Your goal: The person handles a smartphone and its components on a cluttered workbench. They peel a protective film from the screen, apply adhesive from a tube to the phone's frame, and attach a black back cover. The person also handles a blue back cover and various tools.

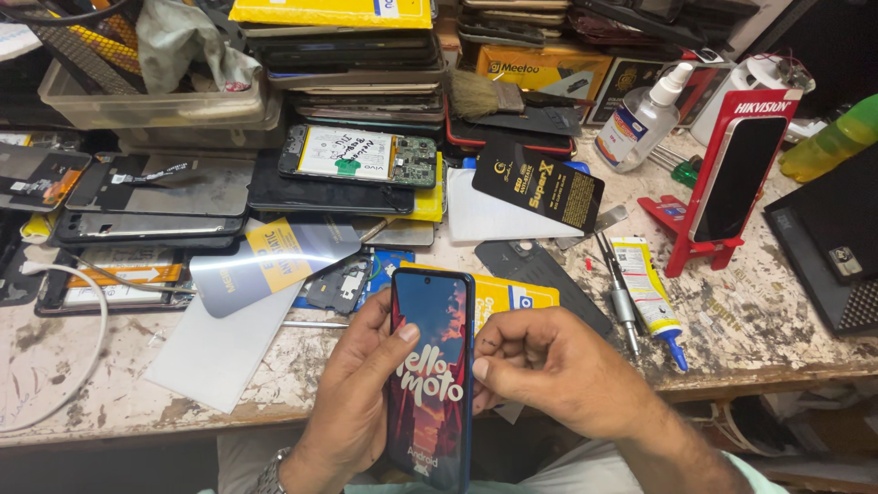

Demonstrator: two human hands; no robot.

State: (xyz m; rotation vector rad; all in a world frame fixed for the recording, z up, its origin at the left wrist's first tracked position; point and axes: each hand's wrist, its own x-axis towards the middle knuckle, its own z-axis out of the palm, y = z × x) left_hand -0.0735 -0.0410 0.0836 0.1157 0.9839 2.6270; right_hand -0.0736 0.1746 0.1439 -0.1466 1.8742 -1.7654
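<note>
Holding a slim blue-framed smartphone with a lit orange-and-red boot screen (430, 375) upright over the near edge of the scuffed, paint-chipped workbench (750, 338), between both hands. Left hand (352, 393) wraps the phone's left edge from behind, thumb lying on the glass, closed on it. Right hand (549, 366) is curled narrow, thumb and forefinger pinched at the phone's right edge; cannot tell whether they press a side button or just steady it. Best kept: left grip firm on the frame, thumb off the lit area, right fingertips light on the edge, phone over the lap and not tilted toward the clutter. Just behind lie a yellow flat packet (512, 297), a white-and-yellow glue tube with blue nozzle (649, 293), a metal screwdriver (620, 297) and an opened phone showing battery and green board (361, 155).
</note>
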